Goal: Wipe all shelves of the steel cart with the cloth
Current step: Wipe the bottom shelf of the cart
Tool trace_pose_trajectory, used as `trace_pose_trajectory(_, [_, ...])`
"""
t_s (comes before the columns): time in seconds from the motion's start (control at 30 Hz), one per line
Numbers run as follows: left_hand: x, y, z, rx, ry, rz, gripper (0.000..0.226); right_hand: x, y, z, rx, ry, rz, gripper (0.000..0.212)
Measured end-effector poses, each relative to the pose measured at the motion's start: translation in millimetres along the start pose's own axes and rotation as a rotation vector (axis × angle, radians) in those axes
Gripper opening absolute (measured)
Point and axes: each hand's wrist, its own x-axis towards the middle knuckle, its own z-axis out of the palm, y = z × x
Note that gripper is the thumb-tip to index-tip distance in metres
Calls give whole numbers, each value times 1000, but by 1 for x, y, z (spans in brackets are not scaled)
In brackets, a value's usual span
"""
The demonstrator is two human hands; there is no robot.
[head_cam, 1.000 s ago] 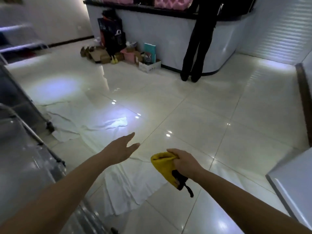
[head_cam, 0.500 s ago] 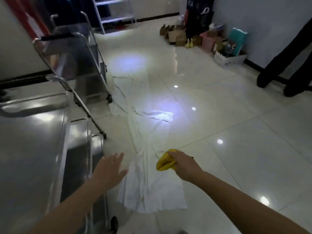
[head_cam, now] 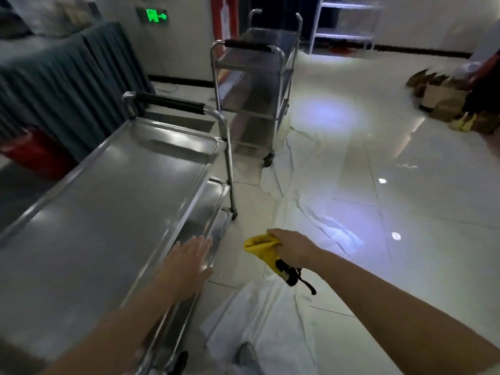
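Floor: pale glossy tiles point(head_cam: 405, 280) with bright light spots, white sheet point(head_cam: 273, 326) spread over them beside the cart.
Cloth: yellow cloth point(head_cam: 261, 249), bunched, gripped by right hand point(head_cam: 293, 249) over the floor, just right of the cart and apart from it; dark strap hanging below the fist.
Right hand fingers: curled tight round the cloth.
Cart: steel cart point(head_cam: 108, 212) at left, flat top shelf with raised rim, lower shelf edge showing under its right side, black-padded handle point(head_cam: 169, 102) at the far end.
Left hand: left hand point(head_cam: 188, 262) flat, fingers straight and together, holding nothing, over the right rim of the top shelf; contact with the rim not clear.
Farther back: second steel cart point(head_cam: 251, 90) standing near the wall, green lit sign point(head_cam: 153, 15) above, dark pleated drape point(head_cam: 67, 82) at left, boxes point(head_cam: 443, 101) on the floor at far right, blurred.
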Motion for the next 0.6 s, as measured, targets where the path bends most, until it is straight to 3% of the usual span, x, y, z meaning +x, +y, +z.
trace_pose_trajectory(0.13, [23,-30,-21,6,88,-121,69,61,-35,-39,-29,-25,-141,53])
trace_pose_trajectory(0.37, [63,-80,-1,-260,107,-267,62,174,-67,-67,-137,-135,-358,49])
trace_pose_trajectory(0.6, [86,-51,-1,-379,119,-616,65,283,-73,-83,-276,-397,-529,53])
